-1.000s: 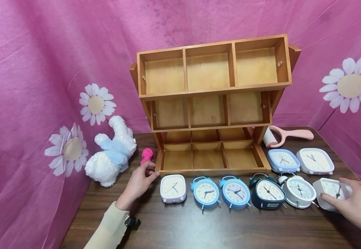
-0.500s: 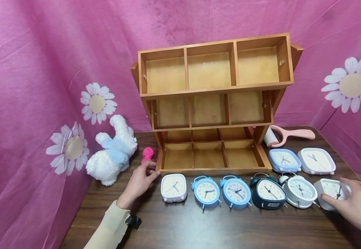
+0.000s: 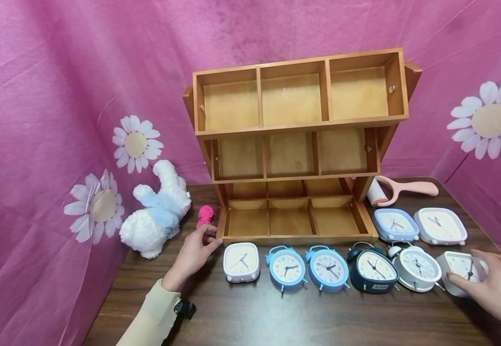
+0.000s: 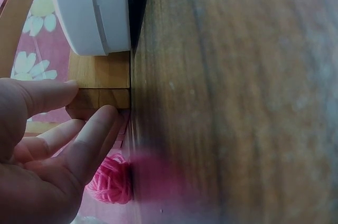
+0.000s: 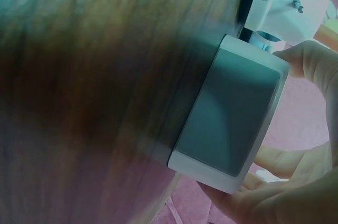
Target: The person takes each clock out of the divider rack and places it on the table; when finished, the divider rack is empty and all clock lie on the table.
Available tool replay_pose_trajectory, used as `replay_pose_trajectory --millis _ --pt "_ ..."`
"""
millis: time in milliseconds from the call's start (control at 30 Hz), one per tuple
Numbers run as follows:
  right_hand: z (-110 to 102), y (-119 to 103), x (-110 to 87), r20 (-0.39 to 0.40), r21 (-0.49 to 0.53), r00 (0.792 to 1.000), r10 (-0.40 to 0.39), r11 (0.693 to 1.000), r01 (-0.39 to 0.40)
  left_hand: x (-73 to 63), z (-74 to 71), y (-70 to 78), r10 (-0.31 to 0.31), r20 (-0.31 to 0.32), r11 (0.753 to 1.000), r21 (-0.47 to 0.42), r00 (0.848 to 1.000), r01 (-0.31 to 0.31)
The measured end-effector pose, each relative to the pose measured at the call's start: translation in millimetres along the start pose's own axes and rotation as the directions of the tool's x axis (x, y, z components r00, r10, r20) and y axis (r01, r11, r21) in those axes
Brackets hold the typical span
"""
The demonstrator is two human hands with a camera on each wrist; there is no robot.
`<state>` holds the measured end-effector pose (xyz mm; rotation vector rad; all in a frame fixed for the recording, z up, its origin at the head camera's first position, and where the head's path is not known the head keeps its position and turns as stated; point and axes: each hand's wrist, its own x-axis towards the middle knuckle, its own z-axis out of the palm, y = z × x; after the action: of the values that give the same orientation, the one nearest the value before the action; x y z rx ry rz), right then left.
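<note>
My right hand (image 3: 498,288) grips a small white square-faced clock (image 3: 453,266) at the right end of the front row, thumb on one side and fingers on the other. In the right wrist view the clock's plain grey side panel (image 5: 229,110) shows, its lower edge at the tabletop. Over on the left, my left hand (image 3: 194,252) holds the front left corner of a wooden tiered shelf (image 3: 298,239), thumb and fingertips on either side of the corner in the left wrist view. The white clock (image 4: 95,12) nearest that hand stands in front of the shelf.
Blue twin-bell clocks (image 3: 287,269), a dark green clock (image 3: 373,269) and a white bell clock (image 3: 416,269) complete the row. Behind lie a blue clock (image 3: 395,225), a white clock (image 3: 440,226) and a pink lint roller (image 3: 410,186). Pink yarn (image 3: 205,215) and a plush toy (image 3: 159,211) sit left.
</note>
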<state>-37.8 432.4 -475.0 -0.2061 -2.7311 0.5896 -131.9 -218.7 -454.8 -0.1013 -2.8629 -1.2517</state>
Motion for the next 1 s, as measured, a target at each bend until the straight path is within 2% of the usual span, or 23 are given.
replay_pose_trajectory --millis 667,1000 --pt "-0.4 0.6 -8.3 -0.009 0.021 1.000 0.005 1.000 -0.005 -0.6 -1.3 0.9 0.011 0.005 1.000 -0.001 1.000 -0.011" --pt "-4.2 -1.9 -3.0 -0.120 0.156 0.992 0.029 0.988 -0.010 -0.6 -3.3 0.9 0.020 0.000 1.000 0.004 1.000 -0.020"
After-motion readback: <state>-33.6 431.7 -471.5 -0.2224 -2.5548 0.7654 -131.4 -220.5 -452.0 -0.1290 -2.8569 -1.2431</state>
